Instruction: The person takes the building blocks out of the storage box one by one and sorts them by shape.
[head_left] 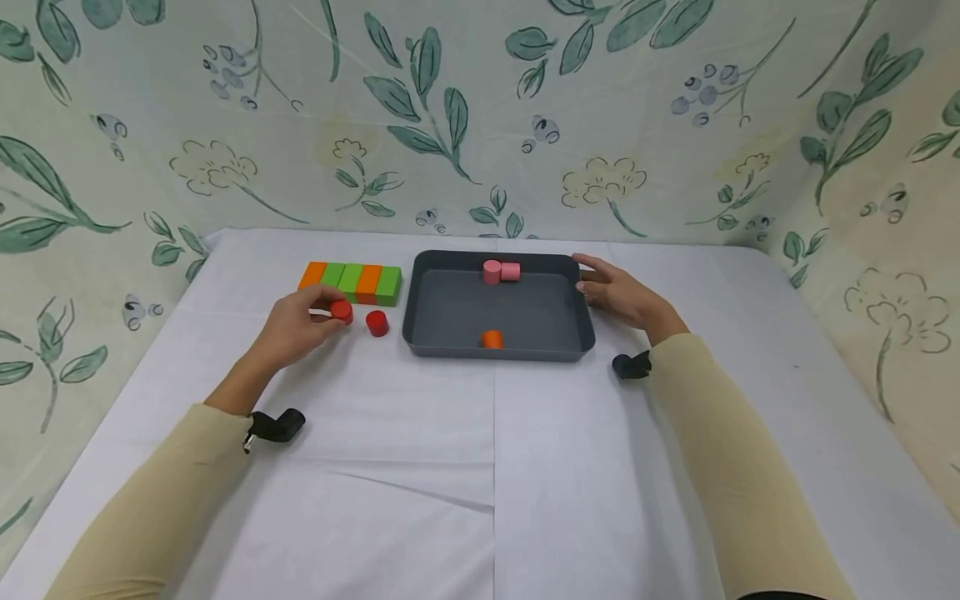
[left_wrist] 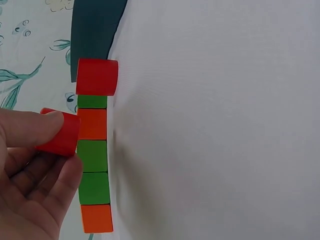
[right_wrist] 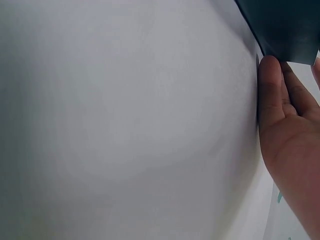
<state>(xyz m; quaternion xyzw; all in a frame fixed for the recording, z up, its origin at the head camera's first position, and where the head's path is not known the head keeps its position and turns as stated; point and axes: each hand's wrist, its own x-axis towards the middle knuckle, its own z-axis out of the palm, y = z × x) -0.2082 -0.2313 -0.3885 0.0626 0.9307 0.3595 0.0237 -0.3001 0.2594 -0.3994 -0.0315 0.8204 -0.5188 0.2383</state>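
My left hand (head_left: 303, 327) pinches a red cylinder (head_left: 342, 312) between thumb and fingertips, just above the table in front of the block row. In the left wrist view the thumb lies across this red cylinder (left_wrist: 65, 135). A second red cylinder (head_left: 377, 323) stands on the cloth to its right. At the grey tray's (head_left: 498, 353) right end, my right hand (head_left: 618, 293) touches the rim with fairly straight fingers. Inside the tray, two pink cylinders (head_left: 492, 272) sit together by the far wall, and an orange cylinder (head_left: 492, 339) lies by the near wall.
A row of orange and green blocks (head_left: 367, 284) stands left of the tray, partly behind my left hand. White cloth (head_left: 420, 467) covers the table, with a slight crease near the front. A leaf-patterned curtain (head_left: 465, 125) hangs behind.
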